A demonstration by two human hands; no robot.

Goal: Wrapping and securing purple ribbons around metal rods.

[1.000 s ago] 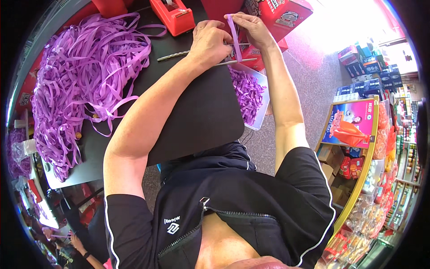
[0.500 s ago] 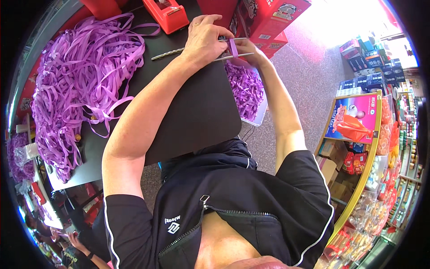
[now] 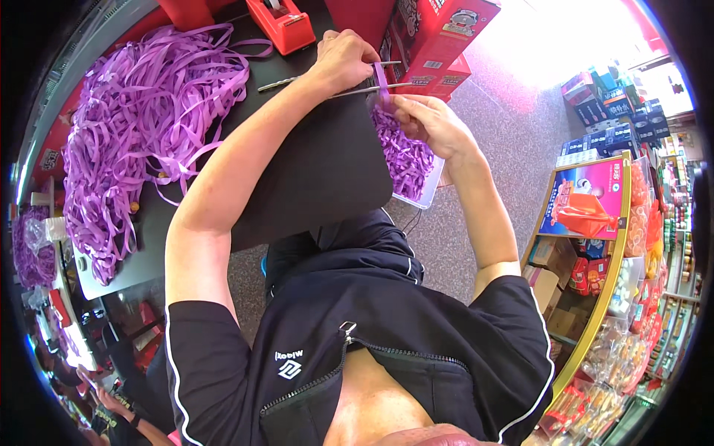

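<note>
Two thin metal rods (image 3: 277,84), one with a twisted surface, stick out past the far right corner of the black table (image 3: 320,171). Closed around them is my left hand (image 3: 343,62); its fingertips are partly hidden. A purple ribbon (image 3: 380,78) passes across both rods just beyond that hand. Below the rods, my right hand (image 3: 433,125) pinches the lower part of the ribbon between thumb and fingers. Beneath the hands, beside the table edge, a pale bin (image 3: 425,195) holds many short purple ribbon pieces (image 3: 405,160).
A large heap of loose purple ribbon (image 3: 149,126) covers the table's left side. A red tape dispenser (image 3: 286,28) stands at the back, with red boxes (image 3: 439,37) behind my hands. To the right is a gold-edged display shelf (image 3: 595,297) of packaged goods. Another person's hand (image 3: 111,401) shows at lower left.
My right hand has moved from the rod tips down toward me, drawing the ribbon downward. My left hand stays on the rods, and the view has shifted slightly.
</note>
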